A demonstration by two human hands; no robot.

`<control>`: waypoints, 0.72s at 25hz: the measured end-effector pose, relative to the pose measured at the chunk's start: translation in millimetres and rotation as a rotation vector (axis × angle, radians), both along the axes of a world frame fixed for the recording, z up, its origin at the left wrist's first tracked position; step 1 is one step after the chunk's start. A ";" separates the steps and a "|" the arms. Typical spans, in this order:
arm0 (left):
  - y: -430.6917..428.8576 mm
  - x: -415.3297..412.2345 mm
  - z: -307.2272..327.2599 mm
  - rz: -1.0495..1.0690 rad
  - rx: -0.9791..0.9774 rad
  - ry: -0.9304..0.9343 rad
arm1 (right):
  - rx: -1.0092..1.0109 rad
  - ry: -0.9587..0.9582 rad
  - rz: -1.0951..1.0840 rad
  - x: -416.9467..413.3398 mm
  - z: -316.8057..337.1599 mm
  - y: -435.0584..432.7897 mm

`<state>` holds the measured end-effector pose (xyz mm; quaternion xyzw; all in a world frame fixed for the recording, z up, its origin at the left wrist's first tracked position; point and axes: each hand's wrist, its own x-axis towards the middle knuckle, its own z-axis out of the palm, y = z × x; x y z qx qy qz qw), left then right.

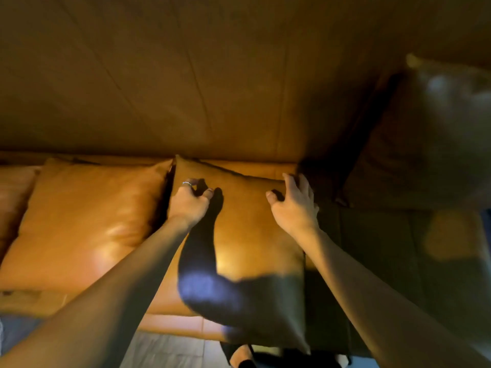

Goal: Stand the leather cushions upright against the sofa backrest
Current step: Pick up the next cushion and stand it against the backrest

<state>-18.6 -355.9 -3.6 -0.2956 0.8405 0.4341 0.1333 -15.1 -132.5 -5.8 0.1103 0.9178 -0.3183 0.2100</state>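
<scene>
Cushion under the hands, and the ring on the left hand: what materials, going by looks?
Middle cushion: smooth tan leather or faux leather, semi-gloss; it shows soft highlights and creases near its top edge. Real or synthetic cannot be told. Ring: silvery metal by its bright glint, too small to say more.

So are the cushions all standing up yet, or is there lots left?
None stands up yet, as far as I can tell. The middle cushion lies flat on the sofa seat, with the left hand and right hand at its far edge, seemingly about to tip it up against the backrest. The left cushion also lies flat, untouched. A blurry shape at the right edge is unclear.
</scene>
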 end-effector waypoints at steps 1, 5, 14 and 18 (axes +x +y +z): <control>-14.7 2.2 -6.9 -0.008 0.005 -0.019 | -0.025 -0.074 -0.049 1.3 -10.0 -10.1; -50.2 2.2 -30.1 -0.002 0.042 -0.097 | -0.047 -0.188 -0.248 -1.1 -31.4 -29.6; -52.5 -17.6 -51.3 0.240 0.163 -0.136 | -0.552 -0.366 -0.857 -6.7 -63.0 8.4; -55.8 -24.5 -51.8 0.289 0.185 -0.126 | -0.626 -0.336 -0.854 -7.2 -45.5 13.5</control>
